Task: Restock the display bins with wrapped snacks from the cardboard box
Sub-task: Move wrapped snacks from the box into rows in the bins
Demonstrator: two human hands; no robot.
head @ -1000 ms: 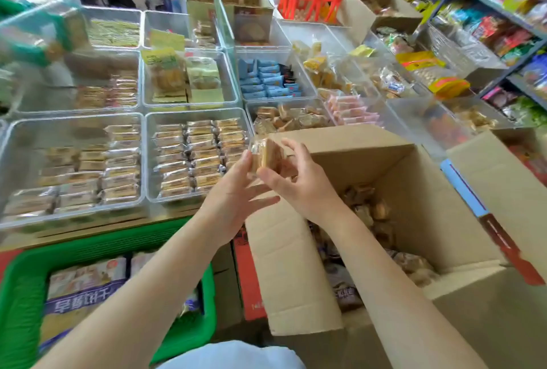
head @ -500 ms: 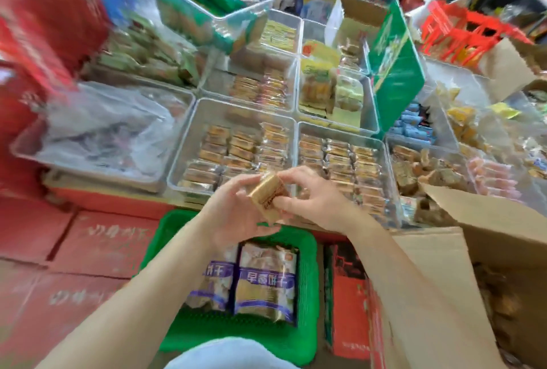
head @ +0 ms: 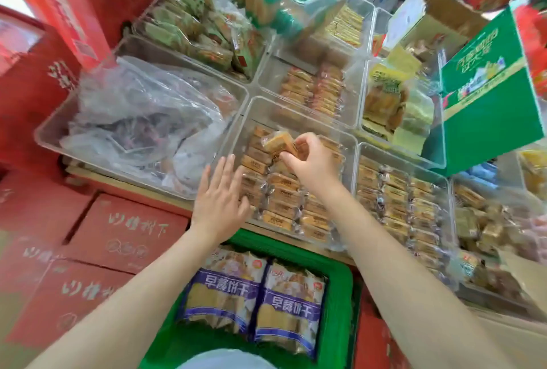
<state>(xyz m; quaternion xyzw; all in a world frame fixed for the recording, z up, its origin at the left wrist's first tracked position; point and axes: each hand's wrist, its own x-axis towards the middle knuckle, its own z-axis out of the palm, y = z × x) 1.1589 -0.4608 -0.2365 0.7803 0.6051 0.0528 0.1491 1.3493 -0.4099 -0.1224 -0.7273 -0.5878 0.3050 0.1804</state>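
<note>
My right hand (head: 313, 161) pinches a clear-wrapped tan snack (head: 276, 142) and holds it over a clear display bin (head: 299, 114) filled with rows of the same wrapped snacks. My left hand (head: 219, 197) hovers with straight fingers at the bin's near left corner, holding nothing. Only a flap of the cardboard box (head: 527, 274) shows at the right edge.
A bin with crumpled plastic bags (head: 139, 126) lies to the left. More snack bins (head: 399, 200) stand to the right and behind. A green basket (head: 337, 303) with purple snack packs sits below. Red cartons (head: 118, 235) are stacked lower left, and a green box (head: 485, 93) stands at right.
The view swung left from the cardboard box to the bins. My right hand carried the snack out over the bin, and my left hand let go of it and opened.
</note>
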